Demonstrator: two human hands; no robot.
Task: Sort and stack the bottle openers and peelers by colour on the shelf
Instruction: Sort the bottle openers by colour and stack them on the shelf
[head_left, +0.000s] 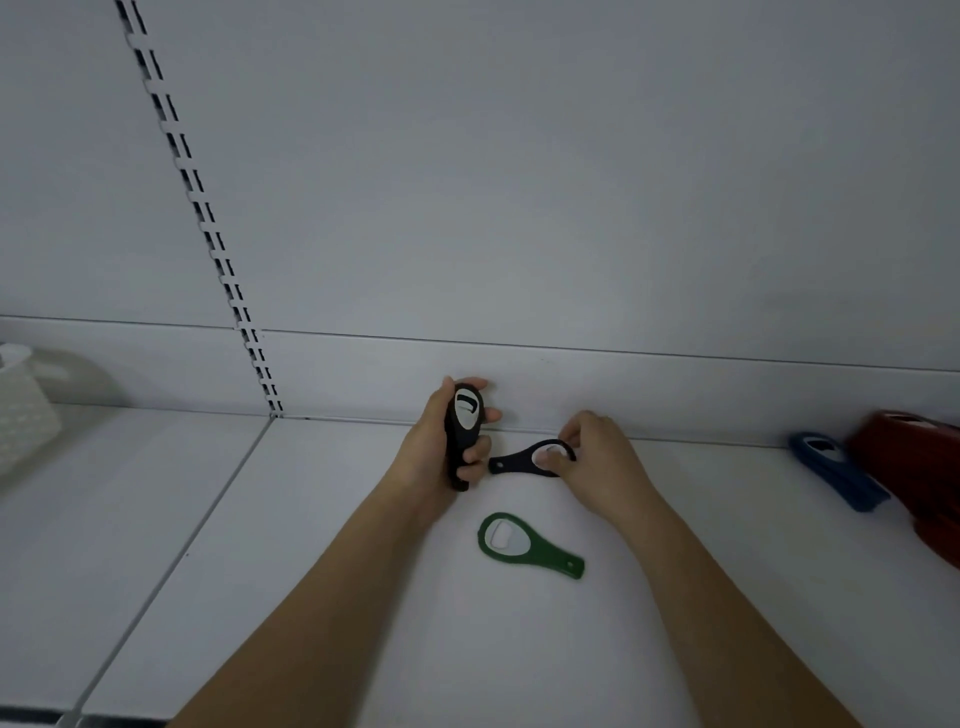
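Note:
My left hand (434, 447) grips a stack of black bottle openers (464, 434), held upright near the back wall of the white shelf (311, 519). Just to its right, my right hand (597, 457) pinches the ring end of a single black bottle opener (514, 461), whose handle points left toward the stack. A green bottle opener (524, 543) lies flat on the shelf in front of both hands. At the far right lie a stack of blue openers (836, 475) and a stack of red ones (914, 467).
A white woven basket (21, 410) stands at the far left on the neighbouring shelf section. A slotted upright rail (208, 234) runs down the back panel. The shelf's front edge is at the bottom left.

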